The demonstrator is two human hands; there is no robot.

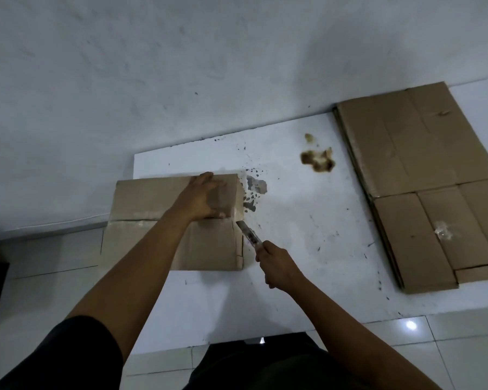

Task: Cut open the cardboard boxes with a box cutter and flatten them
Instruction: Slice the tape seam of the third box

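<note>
A closed cardboard box (152,198) is steadied on the white board (307,263) by the left hand (202,198), whose fingers (206,178) are spread flat across the top panel, the thumb lying along the taped centre seam (133,216). The box cutter (248,233) is gripped in the right hand (276,266), fingers curled tightly round the handle, and its blade tip is set at the box's right edge, just beside the left thumb, where the seam ends. The tape appears uncut along the seam leftward of the fingers, so this box is judged barely begun. Well apart to the right of the knife hand, a stack of flattened boxes (423,175) is seen, suggesting several are already finished.
</note>
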